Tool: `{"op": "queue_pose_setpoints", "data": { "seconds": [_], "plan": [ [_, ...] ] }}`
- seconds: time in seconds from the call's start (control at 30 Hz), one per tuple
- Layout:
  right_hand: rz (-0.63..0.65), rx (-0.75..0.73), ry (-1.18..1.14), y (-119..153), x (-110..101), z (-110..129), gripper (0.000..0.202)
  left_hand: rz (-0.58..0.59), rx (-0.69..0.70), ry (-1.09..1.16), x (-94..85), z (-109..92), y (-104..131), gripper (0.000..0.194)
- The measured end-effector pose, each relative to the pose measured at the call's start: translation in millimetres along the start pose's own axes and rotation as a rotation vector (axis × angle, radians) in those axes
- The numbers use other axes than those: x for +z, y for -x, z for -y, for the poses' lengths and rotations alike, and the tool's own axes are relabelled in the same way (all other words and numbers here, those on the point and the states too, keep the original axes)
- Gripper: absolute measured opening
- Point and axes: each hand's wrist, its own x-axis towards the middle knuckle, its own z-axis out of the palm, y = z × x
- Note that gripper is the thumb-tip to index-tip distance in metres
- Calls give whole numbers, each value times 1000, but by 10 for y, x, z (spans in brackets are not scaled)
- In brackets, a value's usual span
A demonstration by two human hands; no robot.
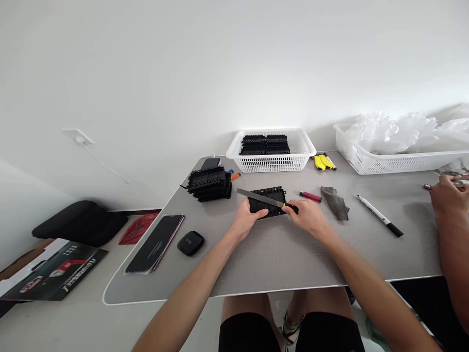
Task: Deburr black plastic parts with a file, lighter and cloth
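My left hand (247, 216) grips the left end of a black plastic part (274, 194) with notched edges, its thumb lying over the top face. In my right hand (306, 215) is a flat metal file (261, 197), held by its dark handle. The file's blade lies slantwise across the black part, its tip pointing to the upper left. Whether the blade touches the part's surface or hovers just over it I cannot tell. Left of my hands a stack of similar black parts (209, 183) sits on the grey table.
Behind stands a white basket (271, 164) holding black parts. Yellow-handled tools (322, 162), a red lighter (310, 196), a grey cloth (334, 203) and a marker (379, 215) lie rightward. A phone (156, 244) and black case (190, 243) lie left. A co-worker's hand (449, 193) is far right, near a bag-filled basket (410, 164).
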Motion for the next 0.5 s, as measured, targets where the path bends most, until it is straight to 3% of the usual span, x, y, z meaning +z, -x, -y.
{"op": "queue_pose_setpoints", "data": {
  "seconds": [0.2,0.5],
  "plan": [
    [-40,23,38,-16,-38,-114,43,-13,-9,35,-11,-10,-7,65],
    [-25,-12,45,-18,-25,-103,43,2,-27,41,-33,-46,10,65]
  ]
}}
